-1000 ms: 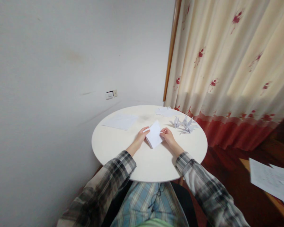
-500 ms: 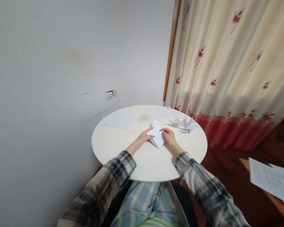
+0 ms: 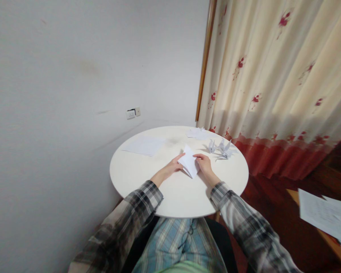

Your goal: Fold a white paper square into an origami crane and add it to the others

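A folded piece of white paper (image 3: 190,162), roughly diamond-shaped with layers parting at its lower tip, is held up just above the round white table (image 3: 136,178). My left hand (image 3: 172,168) grips its left edge, fingers apart along the side. On the opposite edge, my right hand (image 3: 204,163) pinches the paper between thumb and fingers. Several folded paper cranes (image 3: 224,149) stand to the right, beyond my right hand. What the undersides of my fingers do is hidden.
Flat white paper sheets (image 3: 143,146) lie at the table's left rear. More paper pieces (image 3: 198,133) rest near the far edge. A patterned curtain (image 3: 267,94) hangs behind on the right, and written papers (image 3: 324,212) lie on a lower wooden surface at right.
The folded paper has shifted slightly right and turned a little. My left fingers have moved nearer its edge, covering less of its face. The cranes and sheets have stayed put.
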